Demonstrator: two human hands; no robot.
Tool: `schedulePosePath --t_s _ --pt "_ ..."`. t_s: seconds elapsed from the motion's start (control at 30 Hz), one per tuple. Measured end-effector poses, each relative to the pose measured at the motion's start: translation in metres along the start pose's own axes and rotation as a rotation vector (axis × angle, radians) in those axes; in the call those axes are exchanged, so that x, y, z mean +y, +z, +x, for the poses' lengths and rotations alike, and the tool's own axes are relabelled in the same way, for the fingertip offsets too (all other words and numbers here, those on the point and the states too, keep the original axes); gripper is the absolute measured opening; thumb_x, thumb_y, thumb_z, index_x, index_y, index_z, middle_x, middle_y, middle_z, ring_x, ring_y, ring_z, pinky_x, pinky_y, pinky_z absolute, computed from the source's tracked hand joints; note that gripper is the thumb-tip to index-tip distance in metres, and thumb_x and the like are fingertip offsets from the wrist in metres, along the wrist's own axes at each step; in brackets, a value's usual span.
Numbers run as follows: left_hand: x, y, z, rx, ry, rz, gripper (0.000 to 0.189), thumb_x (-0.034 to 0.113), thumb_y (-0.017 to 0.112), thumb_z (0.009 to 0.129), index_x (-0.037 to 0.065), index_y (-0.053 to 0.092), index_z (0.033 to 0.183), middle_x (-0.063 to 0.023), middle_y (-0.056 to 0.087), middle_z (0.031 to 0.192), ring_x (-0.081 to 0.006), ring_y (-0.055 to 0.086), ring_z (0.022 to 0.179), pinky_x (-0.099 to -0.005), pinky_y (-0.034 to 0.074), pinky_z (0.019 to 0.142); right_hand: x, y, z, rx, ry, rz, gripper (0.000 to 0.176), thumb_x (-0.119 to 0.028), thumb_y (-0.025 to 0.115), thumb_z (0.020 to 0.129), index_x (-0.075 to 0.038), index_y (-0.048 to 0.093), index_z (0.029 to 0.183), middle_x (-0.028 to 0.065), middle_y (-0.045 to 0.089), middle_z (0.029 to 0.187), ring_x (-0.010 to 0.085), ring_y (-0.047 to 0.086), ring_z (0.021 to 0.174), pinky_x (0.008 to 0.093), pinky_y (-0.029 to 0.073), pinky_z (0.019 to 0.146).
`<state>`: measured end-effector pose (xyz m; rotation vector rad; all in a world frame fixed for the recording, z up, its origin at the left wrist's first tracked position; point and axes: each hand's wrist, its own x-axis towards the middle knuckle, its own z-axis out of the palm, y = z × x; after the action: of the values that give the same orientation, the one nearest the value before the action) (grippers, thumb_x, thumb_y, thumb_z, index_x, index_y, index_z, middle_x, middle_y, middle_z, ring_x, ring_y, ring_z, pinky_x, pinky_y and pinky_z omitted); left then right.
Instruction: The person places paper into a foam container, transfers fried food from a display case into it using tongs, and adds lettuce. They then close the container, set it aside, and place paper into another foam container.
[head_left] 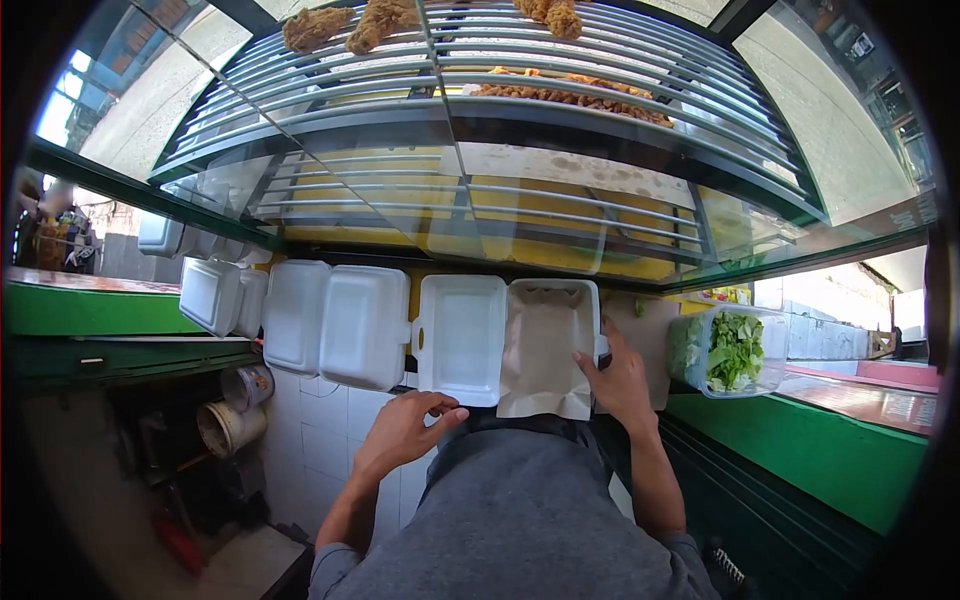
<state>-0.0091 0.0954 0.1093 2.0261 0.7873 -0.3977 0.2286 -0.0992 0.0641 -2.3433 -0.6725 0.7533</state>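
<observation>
An open white foam takeout box (pixel 461 345) lies in front of me, its two halves side by side. Brown paper (pixel 548 350) lines its right half, overhanging the near edge. My right hand (pixel 620 382) grips this half by its right wall, thumb over the paper and fingers outside the rim. Below the bare left half, close to its near edge, my left hand (pixel 408 430) has its fingers loosely bent and the thumb apart, with nothing visible in it. Closed foam boxes (pixel 364 328) stand to the left.
A clear tub of chopped lettuce (pixel 736 350) stands at the right, beside a brown board (pixel 655 345). Behind the boxes rises a glass display case with metal racks (pixel 600 190), fried chicken pieces (pixel 385 22) on top. More foam boxes (pixel 212 295) are stacked far left; buckets (pixel 225 428) sit below.
</observation>
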Motion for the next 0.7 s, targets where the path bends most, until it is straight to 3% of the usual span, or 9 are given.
schedulePosePath --t_s 0.1,0.17,0.3,0.4,0.43,0.53,0.57,0.67,0.7 --pt "-0.01 0.017 0.004 -0.083 -0.035 -0.042 0.05 0.05 0.058 0.091 0.002 0.071 0.101 -0.0156 0.072 0.094 -0.0324 0.067 0.09 -0.0398 0.051 0.081 0.005 0.016 0.006 -0.009 0.006 0.1 0.055 -0.016 0.07 0.085 0.001 0.047 0.132 0.0184 0.066 0.088 0.0234 0.061 0.061 0.0345 0.049 0.061" --pt "-0.015 0.026 0.005 -0.049 0.0 -0.075 0.05 0.05 0.059 0.09 0.003 0.072 0.097 -0.0138 0.073 0.092 -0.0293 0.068 0.085 -0.0375 0.052 0.078 0.003 0.019 0.009 -0.03 0.061 0.171 0.051 -0.013 0.069 0.086 0.002 0.049 0.13 0.0149 0.067 0.089 0.017 0.061 0.063 0.0308 0.049 0.06" --pt "0.004 -0.002 -0.012 -0.149 -0.221 -0.126 0.05 0.052 0.061 0.089 0.004 0.074 0.096 -0.0105 0.073 0.084 -0.0212 0.068 0.073 -0.0333 0.051 0.069 0.024 0.035 0.011 0.033 -0.003 0.479 0.039 -0.01 0.067 0.087 0.004 0.055 0.121 0.012 0.067 0.081 0.0122 0.063 0.067 0.0296 0.05 0.061" --pt "0.008 -0.017 -0.026 -0.253 -0.169 -0.009 0.051 0.053 0.06 0.089 0.005 0.074 0.099 -0.012 0.073 0.085 -0.0239 0.069 0.077 -0.0352 0.052 0.072 0.012 0.024 0.005 -0.068 0.049 0.659 0.036 -0.006 0.065 0.088 0.006 0.054 0.12 0.0094 0.068 0.087 0.0103 0.063 0.071 0.0262 0.051 0.063" --pt "-0.004 -0.01 -0.029 -0.232 0.006 -0.075 0.061 0.055 0.058 0.09 0.001 0.065 0.117 -0.0196 0.07 0.104 -0.031 0.067 0.098 -0.0388 0.051 0.085 0.008 0.021 0.003 -0.089 0.045 0.666 0.036 -0.004 0.065 0.088 0.006 0.053 0.12 0.0089 0.068 0.089 0.01 0.063 0.074 0.0254 0.051 0.065" --pt "-0.004 0.009 -0.025 -0.135 0.098 -0.242 0.076 0.058 0.057 0.089 -0.005 0.049 0.131 -0.0275 0.056 0.127 -0.0385 0.053 0.122 -0.042 0.042 0.101 -0.007 0.016 -0.005 -0.13 0.026 0.687 0.036 -0.002 0.065 0.088 0.005 0.051 0.121 0.0075 0.066 0.091 0.0086 0.063 0.078 0.0231 0.051 0.067" --pt "-0.006 0.017 -0.021 -0.164 0.169 -0.317 0.085 0.06 0.057 0.088 -0.008 0.038 0.135 -0.0279 0.045 0.138 -0.0408 0.041 0.132 -0.0435 0.034 0.108 -0.015 0.015 -0.009 -0.121 0.016 0.69 0.036 -0.002 0.065 0.088 0.005 0.052 0.12 0.0069 0.066 0.09 0.0077 0.062 0.076 0.0225 0.05 0.066" --pt "-0.019 0.066 -0.005 -0.007 0.358 -0.739 0.084 0.059 0.059 0.087 -0.006 0.039 0.136 -0.0246 0.045 0.137 -0.0399 0.041 0.13 -0.0437 0.031 0.11 -0.039 0.007 -0.023 -0.079 0.009 0.628 0.036 -0.002 0.066 0.087 0.004 0.052 0.12 0.0049 0.064 0.087 0.005 0.059 0.071 0.0206 0.047 0.061" --pt "-0.019 0.069 -0.003 -0.055 0.35 -0.755 0.08 0.056 0.062 0.088 -0.005 0.041 0.135 -0.0184 0.045 0.137 -0.0338 0.044 0.126 -0.0419 0.032 0.109 -0.044 0.004 -0.027 -0.062 0.009 0.597 0.036 -0.002 0.066 0.087 0.004 0.052 0.12 0.0042 0.064 0.086 0.0041 0.058 0.069 0.02 0.046 0.059"
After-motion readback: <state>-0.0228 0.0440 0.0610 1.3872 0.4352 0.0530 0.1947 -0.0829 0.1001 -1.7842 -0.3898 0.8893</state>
